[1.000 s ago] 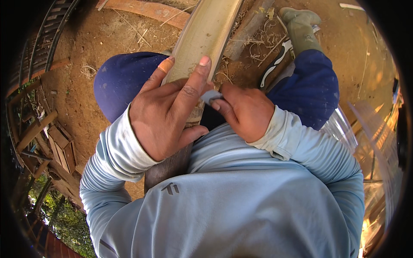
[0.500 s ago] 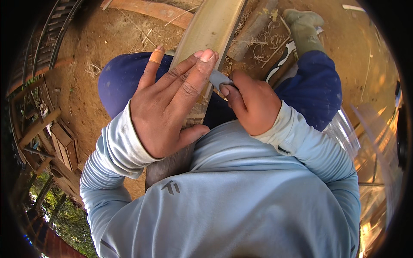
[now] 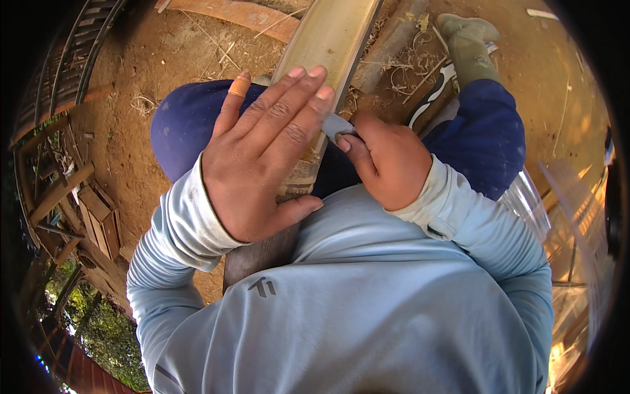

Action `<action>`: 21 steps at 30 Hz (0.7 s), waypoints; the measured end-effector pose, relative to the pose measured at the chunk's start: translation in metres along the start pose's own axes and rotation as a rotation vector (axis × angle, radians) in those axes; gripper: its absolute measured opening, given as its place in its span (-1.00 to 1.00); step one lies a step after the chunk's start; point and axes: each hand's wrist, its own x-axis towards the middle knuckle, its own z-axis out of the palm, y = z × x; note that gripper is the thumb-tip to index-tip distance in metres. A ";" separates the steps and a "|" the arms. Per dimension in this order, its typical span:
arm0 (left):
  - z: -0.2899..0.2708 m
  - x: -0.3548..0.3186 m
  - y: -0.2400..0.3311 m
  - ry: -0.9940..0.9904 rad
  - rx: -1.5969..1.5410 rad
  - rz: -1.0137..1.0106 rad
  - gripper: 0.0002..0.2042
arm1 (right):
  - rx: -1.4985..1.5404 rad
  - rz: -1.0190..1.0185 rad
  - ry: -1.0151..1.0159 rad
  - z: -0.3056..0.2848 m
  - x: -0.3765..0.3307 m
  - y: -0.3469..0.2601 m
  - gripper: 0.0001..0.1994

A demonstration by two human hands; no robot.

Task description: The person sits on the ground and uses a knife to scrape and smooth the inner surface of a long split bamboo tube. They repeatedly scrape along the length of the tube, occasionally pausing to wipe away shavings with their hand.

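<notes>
bamboo piece: a long pale split bamboo piece [image 3: 328,46] runs from the person's lap up to the top of the picture, between the two knees. its lower end is darker and goes under the left hand.
left hand: the left hand [image 3: 262,157] lies flat on the bamboo, palm down. the fingers are spread and straight, not curled around it. the thumb sticks out at the bottom, toward the tummy. one finger has an orange wrap [image 3: 239,85] on its tip.
knife: a small grey blade [image 3: 336,125] shows between the two hands. it touches the right edge of the bamboo, just beside the left fingertips.
right hand: the right hand [image 3: 387,161] is closed in a fist around the knife handle. the handle is hidden inside the fist, so only the blade shows.
clothes: light blue long sleeves [image 3: 459,223] and dark blue trousers [image 3: 184,125]. the knees stick out on both sides of the bamboo.
boot: a green boot [image 3: 469,43] is at the top right, on the ground.
ground: brown dirt [image 3: 131,85] with dry straw and thin shavings [image 3: 407,65] near the boot.
plank: a reddish wood plank [image 3: 230,12] lies at the top, left of the bamboo.
wood bits: old wood pieces and a small box [image 3: 98,217] sit at the left, well apart from the hands.
</notes>
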 end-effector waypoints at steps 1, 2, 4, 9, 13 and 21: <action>0.001 0.001 0.000 -0.015 0.017 0.020 0.14 | -0.002 -0.005 -0.008 0.000 -0.001 0.000 -0.83; 0.001 0.003 -0.001 -0.029 0.033 0.042 0.10 | -0.004 -0.011 -0.016 0.000 -0.001 0.000 -0.82; 0.004 0.006 -0.003 -0.043 0.062 0.071 0.01 | -0.009 -0.026 -0.028 0.000 0.000 0.004 -0.81; 0.008 0.009 -0.005 -0.041 0.064 0.078 -0.12 | 0.021 -0.049 -0.061 -0.002 0.000 0.007 -0.79; 0.009 0.007 -0.003 -0.036 0.065 0.075 -0.15 | 0.032 -0.076 -0.057 0.000 -0.002 0.011 -0.79; 0.009 0.007 -0.002 -0.036 0.060 0.081 -0.20 | 0.064 -0.058 -0.100 0.001 -0.004 0.012 -0.76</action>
